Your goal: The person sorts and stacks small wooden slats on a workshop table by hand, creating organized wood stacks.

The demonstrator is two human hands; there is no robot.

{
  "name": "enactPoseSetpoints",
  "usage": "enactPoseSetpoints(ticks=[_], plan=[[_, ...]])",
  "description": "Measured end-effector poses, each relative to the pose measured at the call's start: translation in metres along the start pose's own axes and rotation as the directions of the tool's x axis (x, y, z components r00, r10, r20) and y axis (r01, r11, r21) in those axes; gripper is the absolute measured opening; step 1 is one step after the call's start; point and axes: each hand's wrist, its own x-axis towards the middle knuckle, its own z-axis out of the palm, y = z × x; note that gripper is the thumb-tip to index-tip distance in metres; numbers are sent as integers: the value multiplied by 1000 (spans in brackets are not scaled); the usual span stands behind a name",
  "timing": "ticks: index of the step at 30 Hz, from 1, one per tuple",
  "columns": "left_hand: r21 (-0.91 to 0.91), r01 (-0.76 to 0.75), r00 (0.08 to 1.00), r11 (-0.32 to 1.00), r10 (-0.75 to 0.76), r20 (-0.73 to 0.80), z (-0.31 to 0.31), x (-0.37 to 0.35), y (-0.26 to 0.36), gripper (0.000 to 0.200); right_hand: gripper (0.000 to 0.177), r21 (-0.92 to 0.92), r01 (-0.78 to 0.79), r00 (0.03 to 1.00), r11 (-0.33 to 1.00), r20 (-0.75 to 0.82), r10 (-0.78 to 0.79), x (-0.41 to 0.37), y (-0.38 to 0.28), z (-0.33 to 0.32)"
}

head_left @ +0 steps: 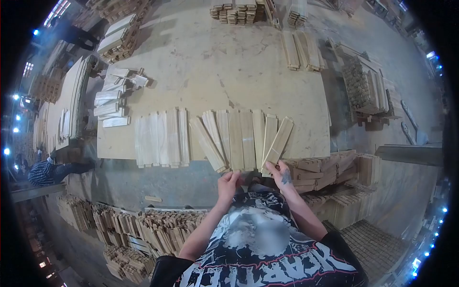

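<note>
Light wooden slats (241, 138) lie side by side along the near edge of a large board-topped table, some of them fanned at angles. My right hand (279, 174) is closed on the lower end of a slanted wooden slat (279, 141) at the right of the row. My left hand (228, 183) has its fingers pinched together at the near ends of the middle slats; whatever is between them is hidden. Beside it, another slat (207, 143) leans to the left. A separate group of paler slats (162, 138) lies farther left.
The table (191, 71) carries loose short pieces (112, 103) at left and more slats (302, 50) at far right. Stacked wood (330, 170) stands by its near right corner. Bundles of slats (162, 225) stand behind me at left. A person in a striped top (43, 173) is at far left.
</note>
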Motion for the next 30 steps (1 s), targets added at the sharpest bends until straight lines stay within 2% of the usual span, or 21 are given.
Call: enactPoseSetpoints(ticks=[1, 2, 3, 5, 8, 11, 14, 17, 20, 23, 26, 29, 30], plan=[[242, -52, 995, 969, 70, -68, 2, -2, 5, 28, 40, -17, -13, 1000, 1000, 17, 13, 2, 1, -3], [545, -162, 942, 823, 293, -162, 8, -11, 7, 20, 40, -33, -28, 999, 999, 33, 29, 2, 2, -7], [662, -315, 855, 680, 507, -113, 9, -14, 14, 21, 40, -50, -45, 998, 998, 50, 47, 2, 2, -10], [824, -498, 563, 272, 823, 69, 10, -15, 25, 24, 39, -83, -17, 999, 996, 45, 21, 3, 2, -13], [770, -600, 543, 215, 817, 194, 13, -17, 42, 31, 38, -59, 7, 999, 998, 53, -4, 3, -1, -13], [751, -573, 606, 327, 786, 120, 20, 2, 55, 33, 36, -31, 7, 999, 999, 41, -6, 4, 4, -14], [807, -524, 557, 274, 826, 81, 36, 29, 75, 30, 36, -14, 41, 998, 999, 42, -40, 1, -3, -12], [804, -499, 604, 324, 795, 54, 48, 51, 71, 27, 36, 1, 0, 998, 1000, 60, 0, 0, -5, -15], [835, -507, 574, 215, 806, 142, 50, 53, 69, 22, 36, -12, -37, 997, 999, 71, 38, -3, -12, -16], [845, -430, 668, 317, 742, 62, 48, 57, 64, 19, 37, 3, -20, 997, 1000, 81, 19, -1, -8, -16], [838, -385, 681, 387, 732, -25, 36, 61, 58, 17, 37, 5, 18, 997, 1000, 80, -18, -2, -4, -18], [773, -443, 672, 455, 738, -49, 18, 46, 64, 18, 37, 64, 61, 995, 996, 81, -67, -8, -15, -15], [743, -416, 651, 525, 742, -159, 8, 37, 69, 19, 37, 97, 77, 993, 992, 78, -84, -11, -20, -13]])
